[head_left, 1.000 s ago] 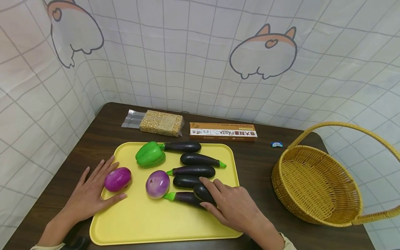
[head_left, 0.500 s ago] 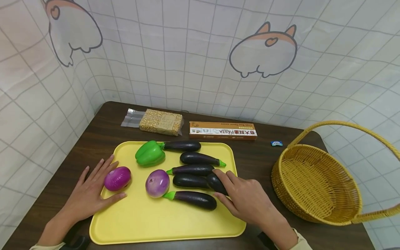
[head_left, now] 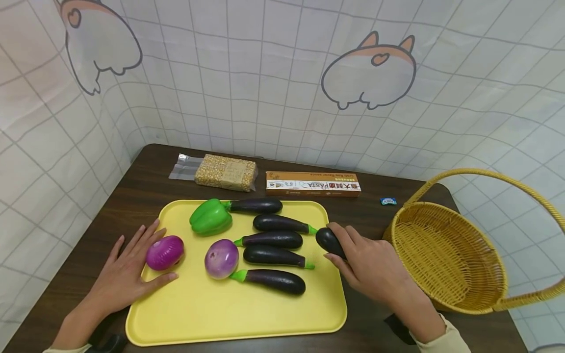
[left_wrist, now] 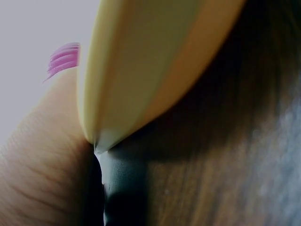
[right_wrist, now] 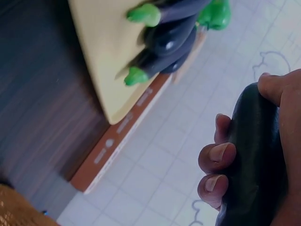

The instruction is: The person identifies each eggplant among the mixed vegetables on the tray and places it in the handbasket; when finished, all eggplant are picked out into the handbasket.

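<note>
A dark eggplant is held in my right hand, its rounded end showing beyond the fingers above the right edge of the yellow tray. In the right wrist view the fingers and thumb curl round it. Spread and fairly straight, my left hand rests at the tray's left rim beside a purple onion. Several more dark eggplants lie on the tray. With them are a round purple vegetable and a green bell pepper. The left wrist view shows mostly the tray's edge, blurred.
To the right stands a yellow wicker basket with a tall handle. Behind the tray lie a bag of yellow kernels, a pasta box and a small blue packet. A tiled-pattern curtain borders the dark table.
My right hand has carried the eggplant from over the other eggplants to the right and slightly away, uncovering those below. The left hand has stayed in place.
</note>
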`<state>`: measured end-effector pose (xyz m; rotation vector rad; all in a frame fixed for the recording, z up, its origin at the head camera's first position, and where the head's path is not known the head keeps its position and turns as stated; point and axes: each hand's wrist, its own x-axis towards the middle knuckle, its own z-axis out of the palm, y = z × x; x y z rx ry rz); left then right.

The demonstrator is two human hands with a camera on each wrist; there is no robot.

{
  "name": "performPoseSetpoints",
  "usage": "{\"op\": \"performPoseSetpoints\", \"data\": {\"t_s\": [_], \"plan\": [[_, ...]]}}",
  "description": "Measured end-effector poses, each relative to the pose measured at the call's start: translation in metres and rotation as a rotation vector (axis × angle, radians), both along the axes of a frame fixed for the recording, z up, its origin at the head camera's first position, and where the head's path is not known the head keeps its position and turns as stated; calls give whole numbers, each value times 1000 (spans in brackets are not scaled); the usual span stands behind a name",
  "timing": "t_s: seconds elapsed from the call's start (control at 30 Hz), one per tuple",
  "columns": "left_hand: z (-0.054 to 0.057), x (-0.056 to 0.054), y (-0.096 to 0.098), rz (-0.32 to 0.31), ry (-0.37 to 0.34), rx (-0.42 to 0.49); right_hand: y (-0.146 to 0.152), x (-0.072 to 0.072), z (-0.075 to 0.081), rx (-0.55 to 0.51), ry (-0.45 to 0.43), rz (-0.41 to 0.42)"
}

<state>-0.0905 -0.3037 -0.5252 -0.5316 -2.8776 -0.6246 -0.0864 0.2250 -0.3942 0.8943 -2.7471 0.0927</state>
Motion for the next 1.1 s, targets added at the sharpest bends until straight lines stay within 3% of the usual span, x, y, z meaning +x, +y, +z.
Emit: {"op": "performPoseSetpoints", "data": {"t_s": [0.6, 1.1], "plan": [[1, 1, 1, 4, -1, 5, 30, -10, 9, -20, 54, -56], [0, 1, 0, 4, 9, 7, 45, -13, 18, -24, 36, -127]]}}
